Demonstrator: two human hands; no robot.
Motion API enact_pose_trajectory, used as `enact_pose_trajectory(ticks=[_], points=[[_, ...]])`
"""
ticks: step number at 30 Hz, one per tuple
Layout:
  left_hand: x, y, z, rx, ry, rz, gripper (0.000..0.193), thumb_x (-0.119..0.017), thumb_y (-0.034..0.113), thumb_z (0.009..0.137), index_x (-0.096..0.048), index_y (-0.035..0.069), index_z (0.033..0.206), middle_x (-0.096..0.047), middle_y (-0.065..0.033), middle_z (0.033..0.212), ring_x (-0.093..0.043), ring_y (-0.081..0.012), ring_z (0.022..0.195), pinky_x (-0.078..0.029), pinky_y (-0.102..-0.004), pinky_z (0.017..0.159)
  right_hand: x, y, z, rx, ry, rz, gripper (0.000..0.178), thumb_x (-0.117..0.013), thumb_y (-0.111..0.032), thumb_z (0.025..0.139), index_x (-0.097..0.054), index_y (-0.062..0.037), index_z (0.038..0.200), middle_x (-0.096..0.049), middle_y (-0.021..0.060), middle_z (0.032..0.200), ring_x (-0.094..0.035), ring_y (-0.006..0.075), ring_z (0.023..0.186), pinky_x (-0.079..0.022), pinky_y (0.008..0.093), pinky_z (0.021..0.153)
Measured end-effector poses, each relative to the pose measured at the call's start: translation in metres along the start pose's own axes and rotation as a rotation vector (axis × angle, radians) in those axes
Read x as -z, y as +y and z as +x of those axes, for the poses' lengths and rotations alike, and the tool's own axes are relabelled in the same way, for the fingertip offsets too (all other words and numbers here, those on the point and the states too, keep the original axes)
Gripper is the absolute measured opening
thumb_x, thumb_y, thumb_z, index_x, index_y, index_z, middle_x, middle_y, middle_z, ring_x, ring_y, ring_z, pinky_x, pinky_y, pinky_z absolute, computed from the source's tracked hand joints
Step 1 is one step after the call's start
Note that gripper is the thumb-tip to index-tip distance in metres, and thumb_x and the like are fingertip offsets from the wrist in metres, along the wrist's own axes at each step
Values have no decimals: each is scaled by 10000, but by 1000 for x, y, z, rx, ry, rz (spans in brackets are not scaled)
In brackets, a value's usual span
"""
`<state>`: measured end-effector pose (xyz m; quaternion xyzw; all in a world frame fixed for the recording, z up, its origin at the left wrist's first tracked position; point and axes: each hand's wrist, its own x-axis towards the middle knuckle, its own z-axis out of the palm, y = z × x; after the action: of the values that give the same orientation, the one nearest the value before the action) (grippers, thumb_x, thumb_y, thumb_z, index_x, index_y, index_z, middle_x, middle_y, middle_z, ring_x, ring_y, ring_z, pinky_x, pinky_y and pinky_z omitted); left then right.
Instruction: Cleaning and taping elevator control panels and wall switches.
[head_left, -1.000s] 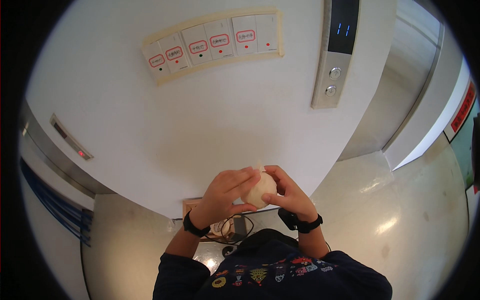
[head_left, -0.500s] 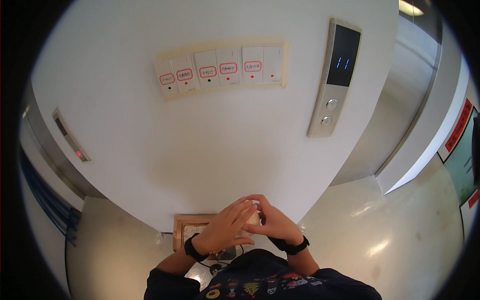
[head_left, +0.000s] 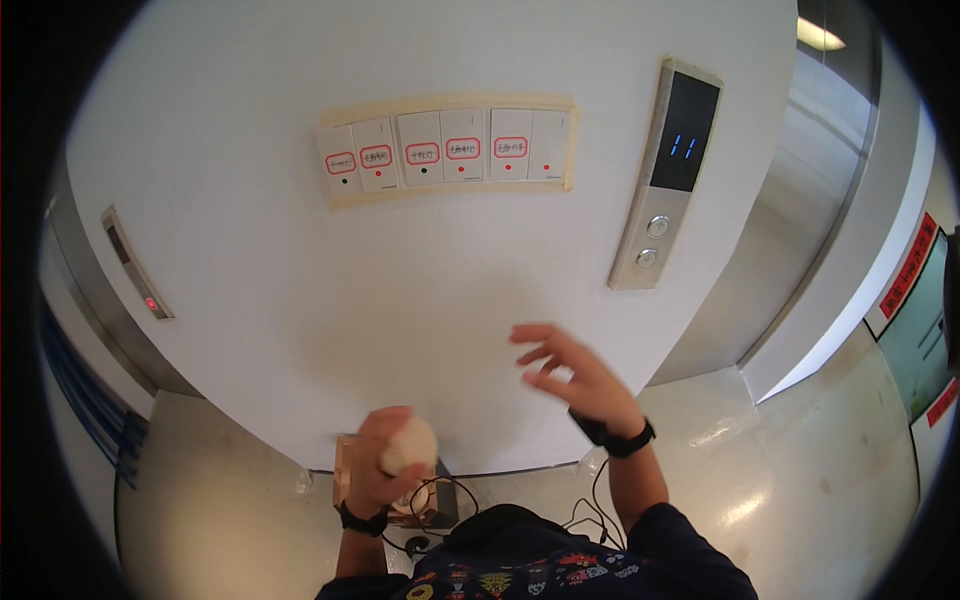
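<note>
At lower left of centre, I see the left hand [head_left: 374,460] wrapped around the left side of a pale ball [head_left: 412,447], the grip blurred. Toward the centre right, the right hand [head_left: 583,378] is raised well apart from it, wide, with bent fingers spread and pointing left. Black bands [head_left: 628,440] circle both wrists. Below the ball, a brown box [head_left: 343,462], partly hidden by the left hand and forearm, stands on the floor [head_left: 735,490] near looping black cables [head_left: 455,483]. I face a smooth white wall [head_left: 430,270], with rectangular white switches [head_left: 479,145] framed in cream tape at upper centre and a slim metal lift panel [head_left: 665,175] at upper right. The ball looks round and matte; the floor is glossy.
</note>
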<state>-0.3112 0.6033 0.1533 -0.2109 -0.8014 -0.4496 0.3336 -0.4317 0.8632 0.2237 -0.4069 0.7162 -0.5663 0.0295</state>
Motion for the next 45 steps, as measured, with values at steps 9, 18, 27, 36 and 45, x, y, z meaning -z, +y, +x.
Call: enact_pose_trajectory(ticks=[9,18,27,36,45], points=[[41,-18,-25,198,531,-45,572,-538,516,799,-503,10,1065,-543,-139,1070,-563,-259,959,-466,-360,793,66,-27,47,58,184,254,256,-506,-182,892,-553,7,1058,-635,98,948,-603,140,826,-448,244,711],[70,-36,-39,262,731,-171,468,-465,403,843,-515,0,1075,-551,-143,1077,-560,-251,939,-467,-349,784,111,-52,92,85,303,213,237,-435,-189,926,-545,-8,1033,-630,104,902,-606,160,784,-464,250,684],[111,-78,-61,360,808,-186,406,-397,350,888,-513,-1,1055,-545,-127,1054,-552,-229,910,-462,-330,782,131,-86,132,-43,529,-183,233,-530,-239,882,-578,-31,974,-597,6,742,-555,71,645,-430,205,617],[162,-116,-111,470,807,-127,371,-362,310,893,-553,2,974,-570,-119,989,-538,-211,894,-448,-316,772,109,-88,161,-71,528,-583,149,-536,-96,800,-565,21,888,-611,50,720,-572,105,620,-439,218,549],[183,-138,-128,555,684,-38,356,-396,303,900,-546,-1,1010,-569,-125,1008,-535,-222,920,-434,-332,809,93,-70,152,-133,540,-807,107,-568,-70,743,-572,7,818,-591,48,670,-571,120,570,-444,237,535]])
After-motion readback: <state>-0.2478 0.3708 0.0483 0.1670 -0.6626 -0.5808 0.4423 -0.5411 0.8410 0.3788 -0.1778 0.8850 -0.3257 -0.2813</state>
